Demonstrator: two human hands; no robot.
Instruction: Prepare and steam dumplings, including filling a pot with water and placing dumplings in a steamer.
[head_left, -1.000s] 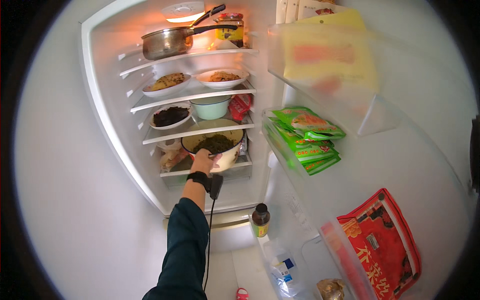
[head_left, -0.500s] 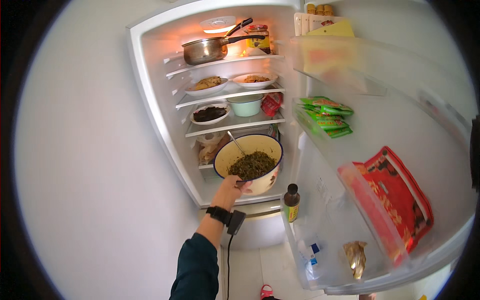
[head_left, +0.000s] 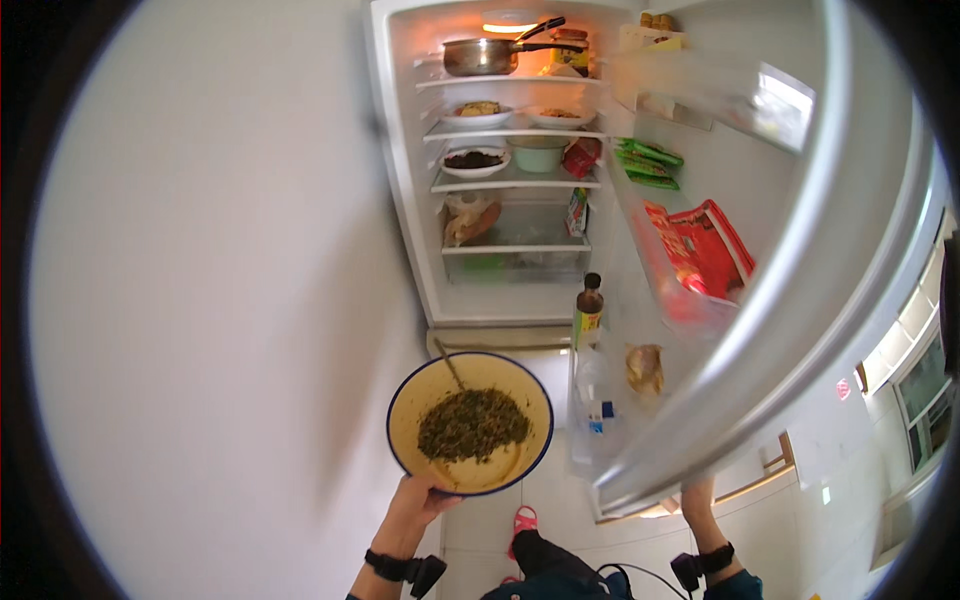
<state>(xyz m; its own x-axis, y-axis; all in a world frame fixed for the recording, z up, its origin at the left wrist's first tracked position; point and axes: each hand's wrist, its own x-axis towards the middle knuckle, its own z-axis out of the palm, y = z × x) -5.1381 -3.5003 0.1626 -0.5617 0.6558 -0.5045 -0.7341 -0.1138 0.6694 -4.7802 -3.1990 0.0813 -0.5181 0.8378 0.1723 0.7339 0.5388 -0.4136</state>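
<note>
My left hand (head_left: 412, 505) grips the near rim of a cream enamel bowl (head_left: 488, 475) with a dark blue edge, its fingers partly hidden under the bowl. Inside lies a chopped dark green filling (head_left: 475, 422), and a metal spoon (head_left: 448, 364) leans on the far rim. The bowl is in front of the open fridge (head_left: 405, 180), below its shelves. At the lower right, my right hand (head_left: 697, 495) is against the outer side of the fridge door (head_left: 780, 340); the door's edge hides its fingers.
Fridge shelves hold a saucepan (head_left: 480, 58), plates of food, a pale green bowl (head_left: 538, 156) and a bagged item (head_left: 470, 220). Door racks carry green packets (head_left: 650, 163), a red bag (head_left: 710, 245) and a dark bottle (head_left: 589, 312). A white wall (head_left: 200, 300) runs along the left.
The bowl has come out of the fridge toward me, still in my left hand. The fridge door has swung partway inward, and my right hand has come into view at its outer side.
</note>
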